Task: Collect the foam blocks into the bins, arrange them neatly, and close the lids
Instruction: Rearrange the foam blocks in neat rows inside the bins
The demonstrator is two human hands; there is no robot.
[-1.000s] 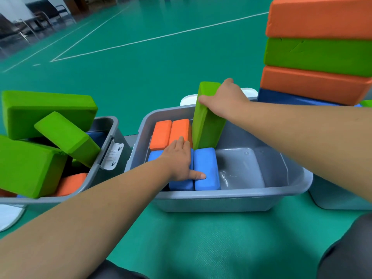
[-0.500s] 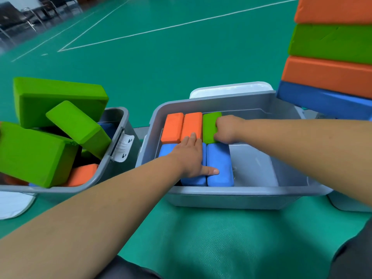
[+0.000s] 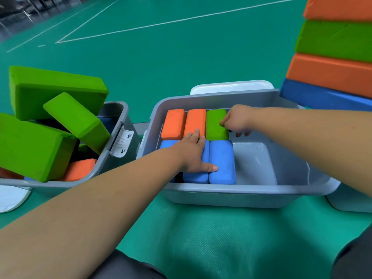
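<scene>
Bright, even overhead light; shadows soft and short. Small glare patches on bare bottom of grey bin (image 3: 255, 162), 3 o'clock. Court lines (image 3: 161, 23) bow toward 12 o'clock; 10 o'clock corner blurred.

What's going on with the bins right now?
A person is packing foam blocks into the middle grey bin. The right hand pinches the green block beside two orange blocks in the back row; the left hand presses flat on the blue blocks in front. The white lid lies behind the bin. The left bin is heaped untidily.
</scene>
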